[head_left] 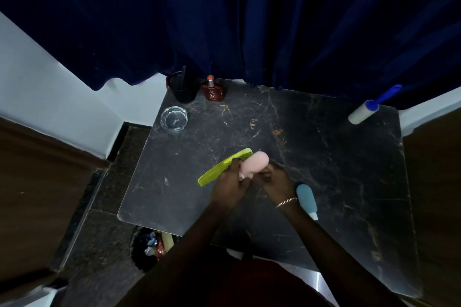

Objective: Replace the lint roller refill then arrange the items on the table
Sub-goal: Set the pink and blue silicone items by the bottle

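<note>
Both my hands meet over the middle of the dark marble table (324, 157). My left hand (229, 185) grips the lower end of a soft pink bottle (255, 162) that points up and away. The fingers of my right hand (273, 179) close on the same end from the right. A lime-green comb (217, 169) lies on the table, partly hidden behind my left hand. The lint roller (363, 112), with a white roll and a blue handle, lies at the far right corner, apart from both hands.
A teal bottle (307, 199) with a white cap lies just right of my right wrist. At the far left stand a glass ashtray (173, 116), a black cup (183, 88) and a brown perfume bottle (213, 91). A bin (152, 247) sits below the table's near-left edge. A dark blue curtain hangs behind.
</note>
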`<state>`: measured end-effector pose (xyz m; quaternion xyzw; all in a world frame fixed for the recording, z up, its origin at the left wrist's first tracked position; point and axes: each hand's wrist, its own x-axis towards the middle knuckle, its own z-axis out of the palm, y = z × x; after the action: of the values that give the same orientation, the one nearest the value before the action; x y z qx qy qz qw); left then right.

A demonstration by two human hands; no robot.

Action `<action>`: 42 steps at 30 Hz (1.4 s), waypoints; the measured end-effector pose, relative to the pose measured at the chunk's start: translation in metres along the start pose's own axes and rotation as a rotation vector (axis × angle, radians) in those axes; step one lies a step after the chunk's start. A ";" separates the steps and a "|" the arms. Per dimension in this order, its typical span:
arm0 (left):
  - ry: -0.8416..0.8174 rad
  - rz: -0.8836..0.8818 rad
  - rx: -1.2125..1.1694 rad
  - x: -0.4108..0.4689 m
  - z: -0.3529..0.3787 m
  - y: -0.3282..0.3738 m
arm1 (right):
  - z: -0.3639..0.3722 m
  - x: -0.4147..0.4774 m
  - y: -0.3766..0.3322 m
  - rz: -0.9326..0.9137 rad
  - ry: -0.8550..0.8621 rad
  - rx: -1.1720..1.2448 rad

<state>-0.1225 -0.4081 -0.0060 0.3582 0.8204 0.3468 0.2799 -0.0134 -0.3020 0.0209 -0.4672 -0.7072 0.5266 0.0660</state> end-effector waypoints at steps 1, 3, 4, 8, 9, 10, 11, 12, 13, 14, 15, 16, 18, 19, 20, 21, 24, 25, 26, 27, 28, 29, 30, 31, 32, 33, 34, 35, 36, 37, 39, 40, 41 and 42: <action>0.026 0.011 -0.023 0.003 -0.005 0.002 | 0.005 0.004 -0.006 0.016 0.010 0.060; 0.062 0.005 -0.058 0.011 -0.016 0.003 | 0.017 0.013 -0.020 0.033 0.029 0.132; 0.068 -0.007 -0.075 0.017 -0.022 0.002 | 0.022 0.018 -0.026 0.033 0.034 0.141; 0.056 -0.035 -0.110 0.039 -0.050 -0.011 | 0.038 0.040 -0.047 -0.008 0.041 0.077; 0.056 -0.027 -0.115 0.045 -0.057 -0.015 | 0.043 0.047 -0.052 -0.027 0.037 0.050; 0.061 -0.015 -0.124 0.051 -0.063 -0.019 | 0.048 0.053 -0.056 -0.051 0.034 0.018; 0.067 -0.001 -0.139 0.056 -0.069 -0.022 | 0.051 0.059 -0.059 -0.075 0.034 -0.012; 0.068 0.007 -0.154 0.063 -0.073 -0.025 | 0.056 0.066 -0.062 -0.089 0.036 -0.042; 0.068 0.011 -0.165 0.070 -0.077 -0.029 | 0.060 0.073 -0.066 -0.100 0.042 -0.075; 0.073 0.012 -0.171 0.078 -0.080 -0.035 | 0.065 0.081 -0.069 -0.112 0.052 -0.114; 0.081 0.009 -0.173 0.086 -0.082 -0.041 | 0.071 0.089 -0.070 -0.127 0.061 -0.152; 0.090 0.008 -0.177 0.092 -0.084 -0.047 | 0.076 0.095 -0.071 -0.146 0.072 -0.178; 0.101 0.014 -0.191 0.109 -0.085 -0.063 | 0.090 0.114 -0.069 -0.185 0.105 -0.197; 0.105 0.020 -0.193 0.119 -0.084 -0.072 | 0.097 0.125 -0.067 -0.201 0.118 -0.211; 0.110 0.027 -0.194 0.129 -0.083 -0.081 | 0.103 0.135 -0.065 -0.215 0.123 -0.222; 0.115 0.036 -0.198 0.136 -0.084 -0.087 | 0.107 0.143 -0.064 -0.237 0.114 -0.217; 0.140 0.055 -0.210 0.162 -0.080 -0.110 | 0.123 0.174 -0.056 -0.297 0.076 -0.167; 0.159 0.072 -0.211 0.169 -0.079 -0.117 | 0.128 0.183 -0.053 -0.310 0.081 -0.167; 0.180 0.094 -0.209 0.174 -0.078 -0.120 | 0.130 0.190 -0.051 -0.324 0.091 -0.171; 0.198 0.111 -0.203 0.180 -0.078 -0.124 | 0.134 0.197 -0.048 -0.339 0.102 -0.171; 0.213 0.122 -0.195 0.185 -0.077 -0.127 | 0.138 0.204 -0.044 -0.352 0.110 -0.164; 0.225 0.134 -0.186 0.190 -0.076 -0.130 | 0.140 0.209 -0.042 -0.362 0.116 -0.151; 0.232 0.143 -0.182 0.194 -0.075 -0.132 | 0.142 0.214 -0.040 -0.367 0.121 -0.138; 0.231 0.146 -0.184 0.196 -0.075 -0.133 | 0.143 0.217 -0.039 -0.369 0.123 -0.129; 0.222 0.142 -0.189 0.199 -0.074 -0.134 | 0.144 0.219 -0.038 -0.368 0.122 -0.125; 0.215 0.134 -0.191 0.201 -0.074 -0.135 | 0.144 0.221 -0.038 -0.364 0.119 -0.125; 0.213 0.127 -0.189 0.202 -0.073 -0.135 | 0.145 0.223 -0.037 -0.357 0.114 -0.131; 0.212 0.120 -0.188 0.202 -0.073 -0.135 | 0.146 0.224 -0.037 -0.348 0.109 -0.139; 0.212 0.116 -0.193 0.202 -0.073 -0.135 | 0.146 0.224 -0.038 -0.340 0.107 -0.146; 0.210 0.114 -0.201 0.203 -0.074 -0.135 | 0.146 0.225 -0.038 -0.336 0.108 -0.150; 0.208 0.115 -0.201 0.204 -0.075 -0.134 | 0.147 0.225 -0.040 -0.336 0.112 -0.161; 0.206 0.114 -0.196 0.204 -0.076 -0.133 | 0.147 0.225 -0.042 -0.336 0.109 -0.169; 0.204 0.112 -0.191 0.204 -0.077 -0.133 | 0.146 0.224 -0.042 -0.336 0.102 -0.174; 0.201 0.111 -0.182 0.204 -0.077 -0.133 | 0.146 0.224 -0.043 -0.337 0.094 -0.176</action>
<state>-0.3491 -0.3434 -0.1045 0.3396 0.7883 0.4689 0.2084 -0.2487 -0.2383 -0.0975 -0.3702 -0.8148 0.4219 0.1449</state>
